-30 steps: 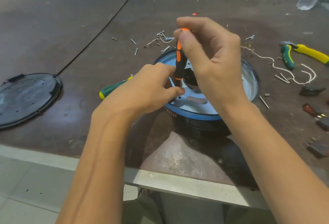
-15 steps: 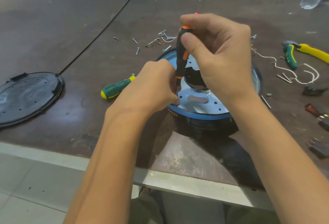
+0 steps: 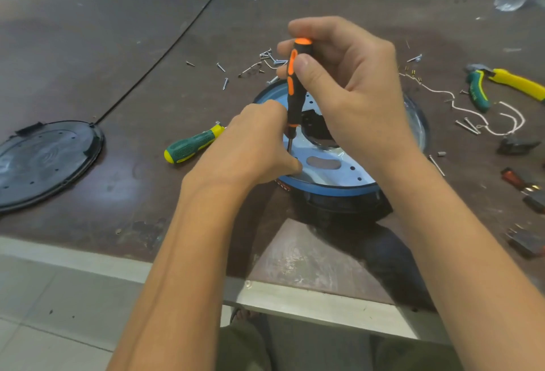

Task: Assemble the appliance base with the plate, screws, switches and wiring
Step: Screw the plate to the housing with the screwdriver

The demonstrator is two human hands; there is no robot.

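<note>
Standing upright over the plate (image 3: 327, 164), the screwdriver (image 3: 293, 96) is pinched near its orange cap by the right hand (image 3: 348, 90). Thumb and curled fingers are closed on the handle, a grip for twirling it, I would say, rather than leaning on it. Lower, at mid-frame, the left hand (image 3: 259, 146) is bunched round the bare shaft just above the plate, fingers curled in. That is probably to keep the tip from skating off a hole; any screw beneath them is hidden.

The plate lies flat in the blue-rimmed base (image 3: 333, 192) at the centre of the frame, near the counter (image 3: 147, 46) edge where both arms reach it. Spare screws (image 3: 265, 59) are scattered just beyond the base, handy for the next hole. Wiring (image 3: 472, 114), pliers (image 3: 501, 81) and switches (image 3: 517, 145) wait at the right, apparently for later steps. A green screwdriver (image 3: 191, 146) lies left of the base.
</note>
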